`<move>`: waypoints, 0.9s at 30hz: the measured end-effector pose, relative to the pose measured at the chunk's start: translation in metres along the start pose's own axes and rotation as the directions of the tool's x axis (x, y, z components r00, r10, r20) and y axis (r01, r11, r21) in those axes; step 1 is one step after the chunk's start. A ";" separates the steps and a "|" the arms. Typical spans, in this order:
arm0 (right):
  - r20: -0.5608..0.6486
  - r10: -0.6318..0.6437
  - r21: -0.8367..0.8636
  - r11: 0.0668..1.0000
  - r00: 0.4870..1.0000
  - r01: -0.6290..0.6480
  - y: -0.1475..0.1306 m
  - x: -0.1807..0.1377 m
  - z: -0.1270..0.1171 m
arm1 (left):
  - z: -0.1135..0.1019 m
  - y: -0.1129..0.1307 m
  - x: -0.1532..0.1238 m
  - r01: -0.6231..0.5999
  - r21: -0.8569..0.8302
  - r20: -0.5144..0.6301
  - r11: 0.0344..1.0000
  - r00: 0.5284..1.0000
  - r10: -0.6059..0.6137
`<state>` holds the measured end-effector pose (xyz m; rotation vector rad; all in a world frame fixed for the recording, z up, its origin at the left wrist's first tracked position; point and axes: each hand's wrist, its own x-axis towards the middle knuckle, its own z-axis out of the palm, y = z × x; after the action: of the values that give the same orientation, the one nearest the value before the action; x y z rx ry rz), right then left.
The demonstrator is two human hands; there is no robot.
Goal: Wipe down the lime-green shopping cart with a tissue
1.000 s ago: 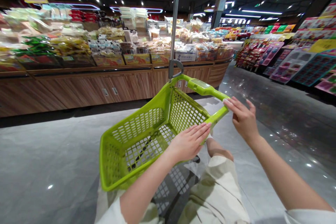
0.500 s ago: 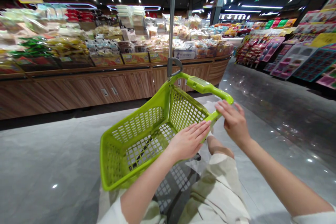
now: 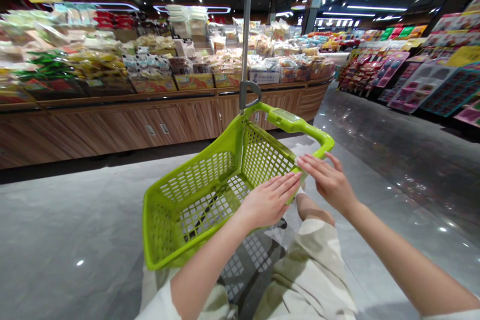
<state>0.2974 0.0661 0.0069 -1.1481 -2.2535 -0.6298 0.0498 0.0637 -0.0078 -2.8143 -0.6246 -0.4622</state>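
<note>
A lime-green plastic shopping basket (image 3: pixel 195 195) is tilted in front of me, its inside bare, its handle (image 3: pixel 296 127) at the upper right. My left hand (image 3: pixel 268 202) lies flat on the near rim, fingers stretched out and together. My right hand (image 3: pixel 326 180) hovers at the right end of the rim, just below the handle, fingers extended and touching the plastic with their tips. A grey metal pole (image 3: pixel 245 35) rises from a hook at the basket's top corner. My knee in light trousers (image 3: pixel 315 260) shows below the hands.
A long curved wooden display counter (image 3: pixel 150 120) piled with packaged food runs across the left and middle. Racks of colourful goods (image 3: pixel 420 80) line the right side. A glossy grey tiled floor (image 3: pixel 67 220) spreads around, with an aisle running back on the right.
My right hand has slid left and down along the rim, from the handle's end toward my left hand. The left hand and the basket have hardly moved.
</note>
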 end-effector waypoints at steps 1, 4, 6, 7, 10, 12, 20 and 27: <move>-0.034 0.036 -0.019 0.999 0.999 -0.037 0.006 0.001 0.000 | -0.001 0.000 0.000 -0.003 -0.001 0.002 1.000 1.000 0.003; -0.177 0.210 -0.079 0.971 0.962 -0.226 0.020 0.004 0.001 | -0.001 0.000 0.000 0.000 -0.005 0.008 1.000 1.000 0.000; -0.186 0.224 -0.072 0.968 0.957 -0.241 0.016 0.005 0.002 | 0.000 0.001 0.000 0.005 -0.007 0.012 1.000 1.000 -0.005; -0.136 0.171 -0.052 0.982 0.976 -0.179 0.012 0.005 0.002 | 0.001 0.001 0.000 0.008 -0.007 0.011 1.000 1.000 -0.007; 0.020 -0.039 0.018 0.999 0.999 0.039 0.008 0.005 -0.002 | 0.002 0.001 0.000 0.004 -0.007 0.005 1.000 1.000 -0.004; -0.002 -0.009 -0.006 1.000 1.000 0.009 0.026 0.008 -0.006 | 0.002 0.001 0.000 -0.001 -0.005 0.003 1.000 1.000 0.001; 0.043 0.001 0.102 0.995 0.999 -0.006 0.102 0.029 -0.002 | 0.001 -0.002 0.003 -0.002 0.118 -0.025 0.993 1.000 0.005; -0.068 0.021 0.078 0.997 0.997 -0.015 0.082 0.020 0.001 | 0.008 -0.030 -0.001 0.129 0.107 -0.120 0.986 0.986 -0.116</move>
<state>0.3557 0.1218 0.0325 -1.0916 -2.1876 -0.5616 0.0373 0.0921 -0.0116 -2.6310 -0.7770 -0.5854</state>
